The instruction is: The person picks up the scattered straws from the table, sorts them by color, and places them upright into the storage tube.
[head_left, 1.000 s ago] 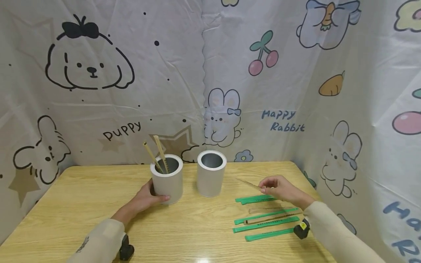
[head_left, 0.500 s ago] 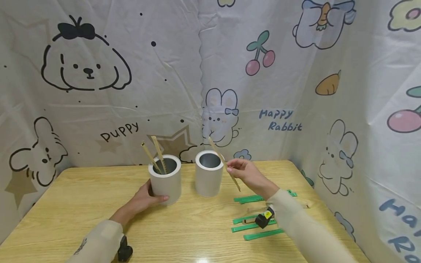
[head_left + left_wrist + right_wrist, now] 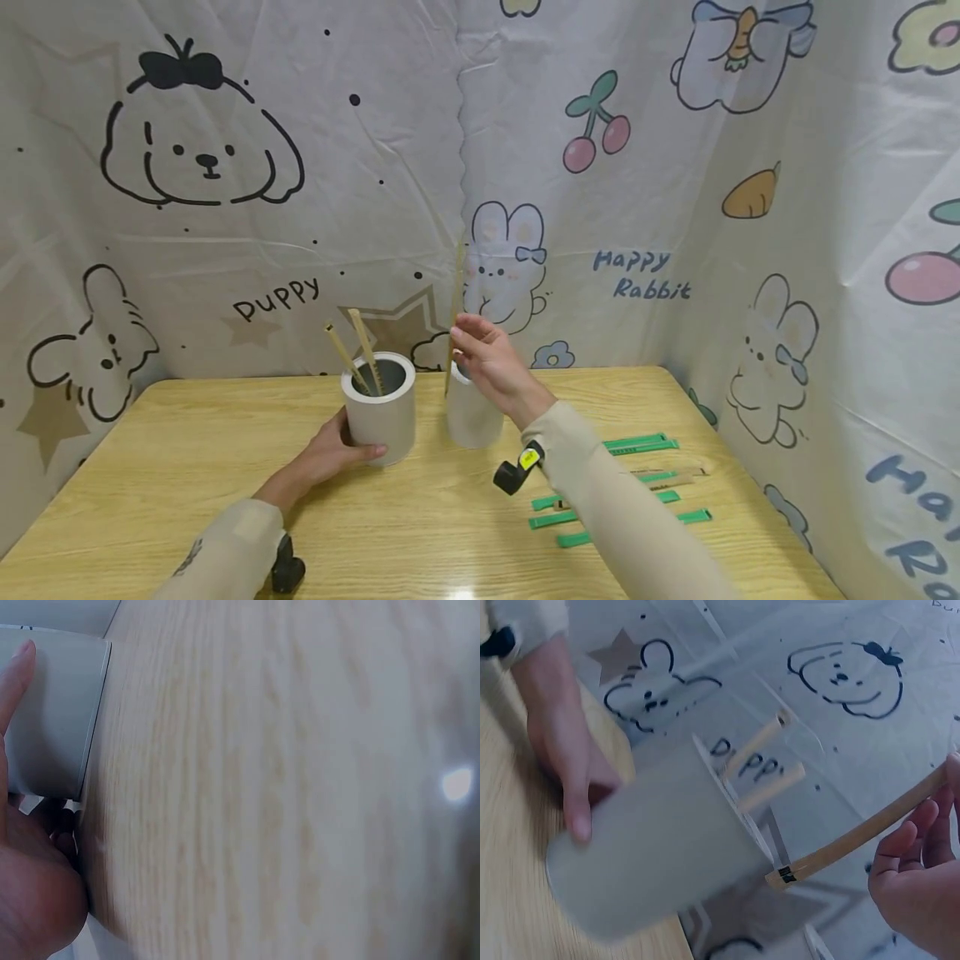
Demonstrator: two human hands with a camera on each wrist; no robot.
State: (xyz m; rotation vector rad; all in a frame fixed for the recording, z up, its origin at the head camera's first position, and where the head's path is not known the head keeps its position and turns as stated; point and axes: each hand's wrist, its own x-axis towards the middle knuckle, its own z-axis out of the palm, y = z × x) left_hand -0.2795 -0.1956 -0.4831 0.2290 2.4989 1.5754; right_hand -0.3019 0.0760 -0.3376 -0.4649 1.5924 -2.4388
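Nearest you, your pale sleeves (image 3: 225,554) come in from both lower corners, a black wrist device (image 3: 512,477) hanging under your right cuff. Your right forearm crosses above the green strips (image 3: 553,520) and tan strips (image 3: 678,478) on the wooden table (image 3: 412,533), hiding parts of several.

Your left hand (image 3: 330,457) is low, its wrist near the tabletop and its thumb laid across the front of the left cup (image 3: 382,433). You grip that cup low on its wall, with the fingers around its far side; it stands upright, two tan sticks (image 3: 365,343) leaning in its mouth.

Your right hand (image 3: 487,358) is raised higher, palm turned inward, and pinches a long tan stick (image 3: 862,828) between thumb and fingertips, the other fingers curled. The stick stands nearly upright, extending above and below the pinch; in the head view its lower end shows between the two cups, apart from the left one's rim. Behind your right hand, the right cup (image 3: 474,417) stands upright with its mouth mostly covered.

Farthest off hangs a printed cloth (image 3: 420,108) with puppies and rabbits.
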